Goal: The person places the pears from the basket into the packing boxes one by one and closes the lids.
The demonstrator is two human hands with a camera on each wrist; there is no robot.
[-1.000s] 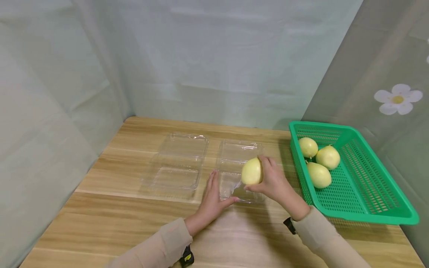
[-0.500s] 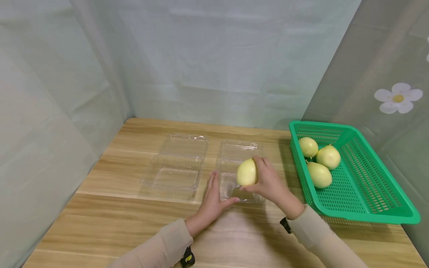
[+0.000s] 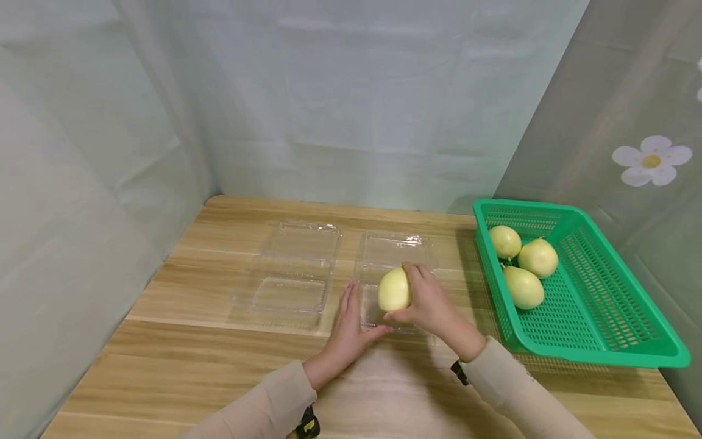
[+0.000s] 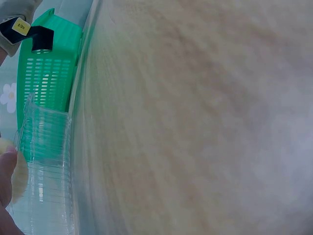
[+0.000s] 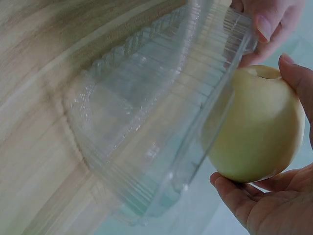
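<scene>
My right hand (image 3: 430, 303) grips a pale yellow pear (image 3: 393, 290) between thumb and fingers, over the near half of an open clear plastic clamshell box (image 3: 392, 247). In the right wrist view the pear (image 5: 259, 125) is beside the box's rim and partly behind the clear wall (image 5: 146, 98). My left hand (image 3: 348, 329) rests at that box's near left corner, fingers straight along its side and thumb across its front edge. Left of it lies a second open clear clamshell box (image 3: 290, 292).
A green plastic basket (image 3: 581, 353) stands on the right of the wooden table (image 3: 181, 353), holding three more pears (image 3: 537, 257) on its left side. Pale cloth (image 3: 351, 110) hangs behind the table and along both sides.
My right hand has moved left and slightly nearer with the pear, from the box's right side to over its near half. My left hand has stayed in place.
</scene>
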